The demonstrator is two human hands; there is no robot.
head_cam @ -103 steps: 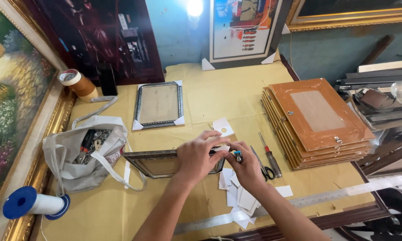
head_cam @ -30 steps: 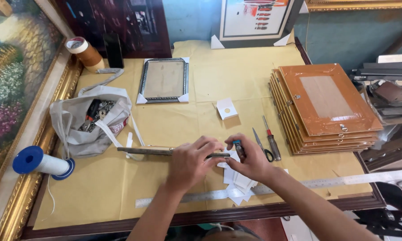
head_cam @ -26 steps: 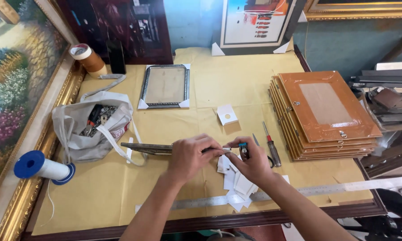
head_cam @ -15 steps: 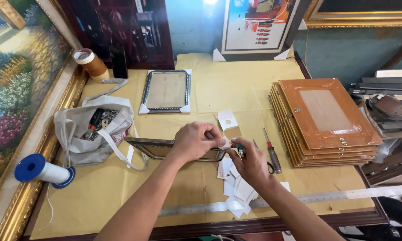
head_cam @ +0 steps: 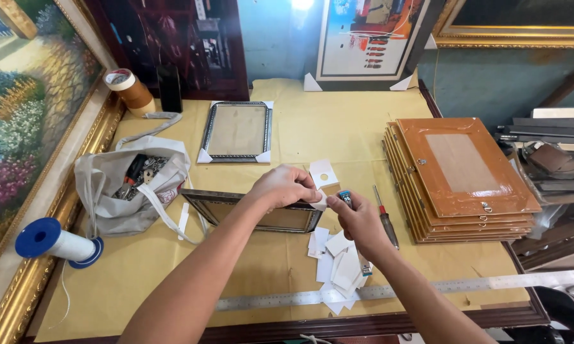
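A small dark picture frame lies on the yellow-covered table in front of me. My left hand pinches a white cardboard corner piece at the frame's right corner. My right hand is closed around a small blue-tipped tool, its tip close to that same corner. Under my right wrist lies a heap of white cardboard corner pieces.
A second frame with white corners lies further back. A stack of brown frame backs is at right, a screwdriver beside it. A grey bag of hardware, a thread spool, tape roll, steel ruler are about.
The frame, which I held tilted on its edge, now lies flatter on the table. Both hands have stayed at its right corner, and my view has shifted slightly.
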